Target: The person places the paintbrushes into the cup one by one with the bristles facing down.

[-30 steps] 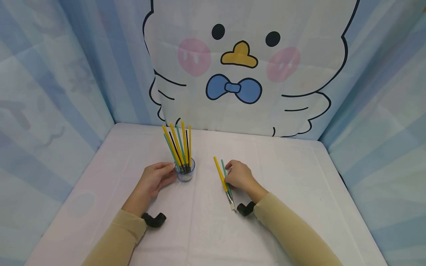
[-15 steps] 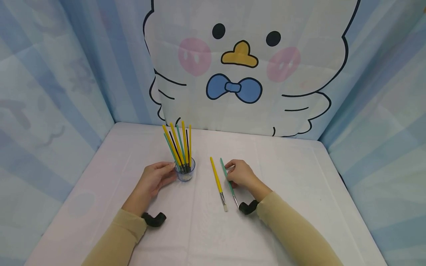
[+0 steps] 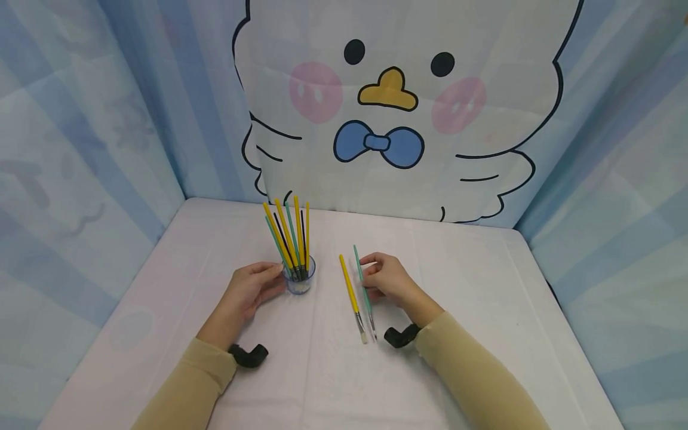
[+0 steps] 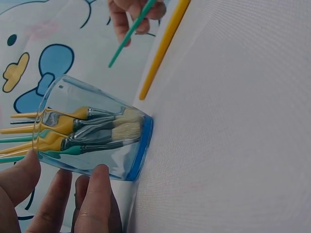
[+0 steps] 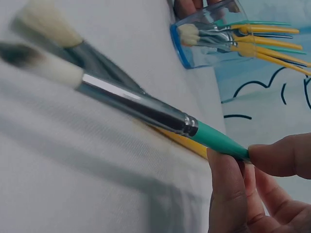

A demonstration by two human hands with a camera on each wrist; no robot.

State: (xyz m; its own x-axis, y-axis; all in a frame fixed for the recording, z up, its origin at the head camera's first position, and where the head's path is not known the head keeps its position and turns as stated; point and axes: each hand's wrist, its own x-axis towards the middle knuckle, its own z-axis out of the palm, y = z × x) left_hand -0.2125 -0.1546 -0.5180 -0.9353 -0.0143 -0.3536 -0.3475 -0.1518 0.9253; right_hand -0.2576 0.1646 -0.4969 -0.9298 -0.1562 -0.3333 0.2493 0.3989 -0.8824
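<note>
My right hand (image 3: pixel 391 279) pinches a green-handled paintbrush (image 5: pixel 214 138) by its handle between thumb and fingers, the bristle end pointing toward me. Just left of it, a yellow-handled paintbrush (image 3: pixel 348 285) with a pale flat tip lies on the table. A clear cup with a blue base (image 4: pixel 142 150) stands upright on the left, holding several yellow, green and dark-handled brushes (image 3: pixel 292 239), bristles down. Beside the cup, my left hand (image 3: pixel 254 292) rests its fingertips (image 4: pixel 99 182) against the near side wall, with the thumb at the rim.
A white cloth covers the table (image 3: pixel 462 280). Behind it hangs a curtain (image 3: pixel 376 191) with a cartoon bird, and blue striped curtains (image 3: pixel 91 179) close in both sides. A black camera mount (image 3: pixel 249 356) sticks out from each wrist.
The two loose brushes have come apart: the yellow one shifted slightly left and lies alone. My right hand has moved the green brush away from it. The left hand stays at the cup.
</note>
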